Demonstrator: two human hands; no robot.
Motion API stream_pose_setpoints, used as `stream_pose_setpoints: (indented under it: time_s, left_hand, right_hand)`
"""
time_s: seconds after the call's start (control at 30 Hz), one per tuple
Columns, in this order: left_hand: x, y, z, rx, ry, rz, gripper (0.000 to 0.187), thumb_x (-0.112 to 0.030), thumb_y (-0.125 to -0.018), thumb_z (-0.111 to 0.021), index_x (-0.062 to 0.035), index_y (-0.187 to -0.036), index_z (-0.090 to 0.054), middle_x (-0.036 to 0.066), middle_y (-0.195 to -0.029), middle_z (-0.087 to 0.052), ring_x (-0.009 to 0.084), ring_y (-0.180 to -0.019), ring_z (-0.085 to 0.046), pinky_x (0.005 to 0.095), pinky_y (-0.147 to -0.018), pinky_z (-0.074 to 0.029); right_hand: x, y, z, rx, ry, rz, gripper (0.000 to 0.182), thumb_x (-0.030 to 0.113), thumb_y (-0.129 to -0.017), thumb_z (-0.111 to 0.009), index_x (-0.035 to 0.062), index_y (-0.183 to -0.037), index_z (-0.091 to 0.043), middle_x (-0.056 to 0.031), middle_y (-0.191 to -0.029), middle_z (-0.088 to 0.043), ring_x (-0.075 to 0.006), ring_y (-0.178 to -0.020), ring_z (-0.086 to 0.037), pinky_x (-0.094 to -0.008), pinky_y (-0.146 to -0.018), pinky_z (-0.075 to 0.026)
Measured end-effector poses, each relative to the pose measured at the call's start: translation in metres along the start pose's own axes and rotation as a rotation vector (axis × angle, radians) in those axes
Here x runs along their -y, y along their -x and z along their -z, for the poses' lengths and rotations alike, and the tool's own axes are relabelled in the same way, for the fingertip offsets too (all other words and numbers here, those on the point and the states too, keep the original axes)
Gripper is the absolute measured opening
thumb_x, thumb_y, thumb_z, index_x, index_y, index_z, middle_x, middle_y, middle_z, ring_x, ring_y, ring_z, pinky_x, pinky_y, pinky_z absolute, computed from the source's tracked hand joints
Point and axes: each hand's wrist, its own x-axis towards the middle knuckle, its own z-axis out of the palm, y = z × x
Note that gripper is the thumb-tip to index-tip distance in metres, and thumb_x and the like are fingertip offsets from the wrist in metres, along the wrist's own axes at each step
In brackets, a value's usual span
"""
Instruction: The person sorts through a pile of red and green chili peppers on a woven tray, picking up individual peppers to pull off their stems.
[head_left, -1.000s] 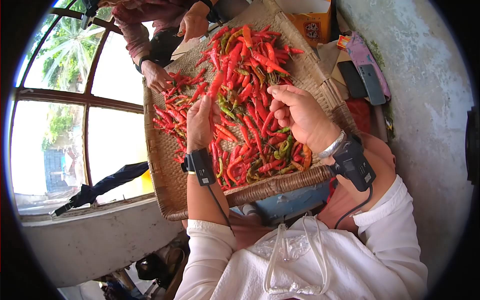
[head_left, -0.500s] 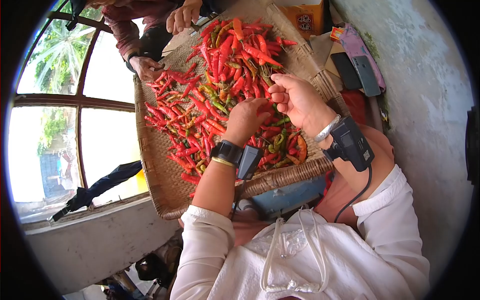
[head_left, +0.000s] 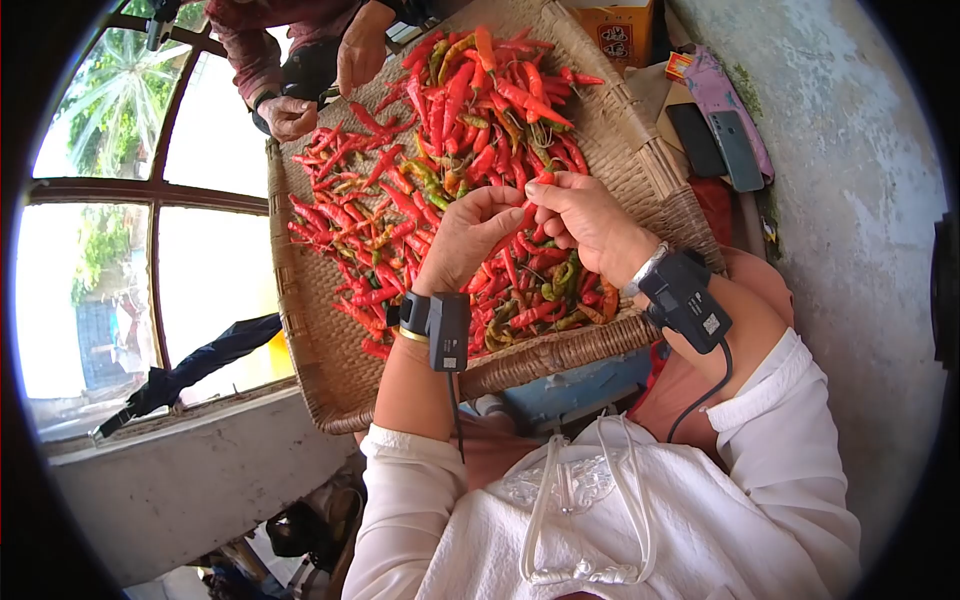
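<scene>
"Over the woven tray (head_left: 335, 385), what does the head view show?"

"The left hand (head_left: 468, 232) pinches a red chili (head_left: 528, 212) between thumb and fingers. The right hand (head_left: 590, 218) pinches it too, thumb against forefinger, the other fingers curled in."

"So the hands are close together?"

"Nearly touching, with the chili between their fingertips, above the chili heap (head_left: 500, 110), which is mostly red with some green."

"And the far side?"

"Another person's two hands: one (head_left: 288, 118) by the tray's corner, fingers bent, the other (head_left: 362, 52) pointing down near its edge. I can't tell what either grips."

"Anything to the right?"

"Two phones, one black (head_left: 695, 140), one grey (head_left: 737, 152), side by side near an orange box (head_left: 618, 35)."
</scene>
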Motion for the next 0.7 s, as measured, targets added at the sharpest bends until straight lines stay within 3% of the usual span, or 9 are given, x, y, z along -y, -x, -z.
stream_pose_setpoints:
  time_s: [0.13,0.2,0.27,0.33,0.37,0.47,0.53,0.63,0.7]
  left_hand:
    - [0.000,-0.002,0.012,0.153,-0.366,0.020,0.014,-0.016,-0.084,-0.058,-0.0044,-0.092,-0.061,-0.004,-0.070,-0.057,0.0011,-0.055,-0.046,0.0143,-0.052,-0.037]
    - [-0.011,0.001,0.019,-0.023,-0.282,0.072,0.015,-0.019,-0.085,-0.057,-0.0052,-0.090,-0.061,-0.003,-0.067,-0.057,0.0018,-0.054,-0.045,0.0150,-0.048,-0.035]
    - [-0.017,-0.003,0.042,-0.189,-0.137,-0.073,0.021,-0.022,-0.086,-0.056,-0.0022,-0.090,-0.061,-0.002,-0.065,-0.056,0.0022,-0.051,-0.043,0.0146,-0.046,-0.032]
    - [-0.020,-0.012,0.064,-0.361,0.435,-0.297,0.033,-0.029,-0.089,-0.050,-0.0001,-0.104,-0.054,0.004,-0.080,-0.060,0.0062,-0.055,-0.048,0.0159,-0.048,-0.037]
    - [-0.025,-0.013,0.075,-0.318,0.584,-0.328,0.040,-0.034,-0.090,-0.048,0.0007,-0.109,-0.050,0.008,-0.088,-0.061,0.0076,-0.060,-0.052,0.0179,-0.051,-0.041]
    - [-0.022,-0.019,0.077,-0.452,0.639,-0.316,0.045,-0.038,-0.089,-0.047,0.0011,-0.113,-0.048,0.010,-0.091,-0.062,0.0088,-0.063,-0.055,0.0193,-0.052,-0.042]
    - [-0.006,-0.026,0.074,-0.418,0.138,-0.254,0.042,-0.035,-0.088,-0.050,0.0004,-0.111,-0.051,0.009,-0.091,-0.063,0.0122,-0.066,-0.058,0.0199,-0.054,-0.044]
    - [0.014,-0.040,0.054,-0.621,-0.976,-0.394,0.028,-0.019,-0.080,-0.061,-0.0013,-0.101,-0.060,0.010,-0.089,-0.063,0.0169,-0.067,-0.060,0.0283,-0.061,-0.047]
    - [0.024,-0.049,0.056,-0.581,-1.079,-0.445,0.028,-0.018,-0.078,-0.062,-0.0020,-0.101,-0.060,0.010,-0.090,-0.063,0.0175,-0.066,-0.060,0.0295,-0.062,-0.046]
  right_hand:
    - [0.004,0.001,-0.004,-0.013,0.019,0.035,0.009,0.019,-0.083,-0.057,0.0122,-0.087,-0.053,0.0042,-0.068,-0.054,-0.0022,-0.054,-0.048,-0.0167,-0.044,-0.035]
    - [0.008,0.002,-0.006,-0.007,-0.023,0.049,0.010,0.019,-0.084,-0.056,0.0112,-0.089,-0.054,0.0036,-0.069,-0.055,-0.0024,-0.054,-0.048,-0.0165,-0.044,-0.036]
    - [0.018,0.006,-0.007,-0.030,-0.124,0.064,0.014,0.017,-0.084,-0.054,0.0092,-0.096,-0.054,0.0020,-0.071,-0.055,-0.0033,-0.057,-0.049,-0.0168,-0.046,-0.038]
    - [0.023,0.004,-0.004,-0.013,-0.155,0.089,0.016,0.016,-0.084,-0.054,0.0085,-0.098,-0.053,0.0012,-0.072,-0.055,-0.0039,-0.057,-0.050,-0.0173,-0.047,-0.039]
    - [0.025,0.003,-0.002,0.005,-0.182,0.113,0.018,0.016,-0.084,-0.054,0.0077,-0.100,-0.053,0.0005,-0.073,-0.056,-0.0045,-0.058,-0.050,-0.0178,-0.047,-0.040]
    - [0.028,0.003,-0.002,0.002,-0.207,0.115,0.017,0.015,-0.084,-0.054,0.0075,-0.100,-0.053,0.0001,-0.073,-0.056,-0.0053,-0.057,-0.050,-0.0186,-0.047,-0.040]
    - [0.028,0.003,-0.003,0.001,-0.214,0.106,0.016,0.014,-0.084,-0.054,0.0075,-0.099,-0.053,-0.0001,-0.072,-0.056,-0.0055,-0.057,-0.050,-0.0188,-0.047,-0.040]
    - [0.026,0.002,-0.003,-0.002,-0.242,0.096,0.014,0.017,-0.082,-0.056,0.0087,-0.092,-0.054,0.0005,-0.069,-0.055,-0.0071,-0.054,-0.049,-0.0214,-0.046,-0.038]
    - [0.025,0.001,-0.003,0.033,-0.238,0.092,0.014,0.018,-0.082,-0.056,0.0091,-0.092,-0.054,0.0004,-0.069,-0.055,-0.0070,-0.054,-0.049,-0.0216,-0.046,-0.038]
